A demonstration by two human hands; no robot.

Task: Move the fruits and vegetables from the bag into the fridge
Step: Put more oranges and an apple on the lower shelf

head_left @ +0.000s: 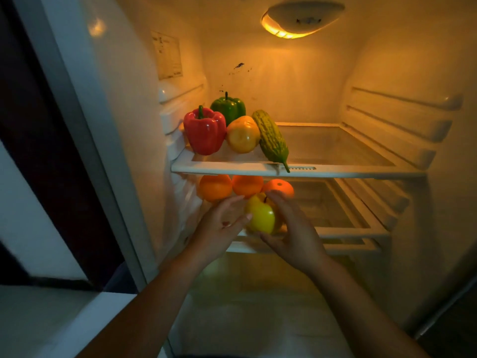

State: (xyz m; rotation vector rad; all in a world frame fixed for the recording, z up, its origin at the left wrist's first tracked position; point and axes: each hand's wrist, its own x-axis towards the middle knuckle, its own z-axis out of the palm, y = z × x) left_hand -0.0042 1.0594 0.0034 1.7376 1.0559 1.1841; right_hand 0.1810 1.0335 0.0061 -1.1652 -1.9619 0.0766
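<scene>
An open fridge (387,73) is seen from above and in front, its interior lit amber by a ceiling lamp (302,19). Two glass shelves are shown. On the upper shelf (335,151), at its left end, a red bell pepper (205,131) is stood at the front, a green bell pepper (229,107) is set behind it, a yellow bell pepper (242,134) is tucked against the red one's right side, and a bitter gourd (271,138) is laid diagonally beside it, its stem tip reaching over the shelf's front rail. On the lower shelf (343,218), three oranges (215,187) are lined up in a row at the left, partly hidden by the rail above. In front of them, at the shelf's front edge, a yellow apple (260,217) is held between two bare hands. The left hand (222,226) is placed against the fruit's left side, fingers extended and loosely spread, thumb resting on its skin. The right hand (291,228) is curved around the right side and underneath, fingers partly curled on the apple. A label (167,56) is stuck to the left inner wall.
</scene>
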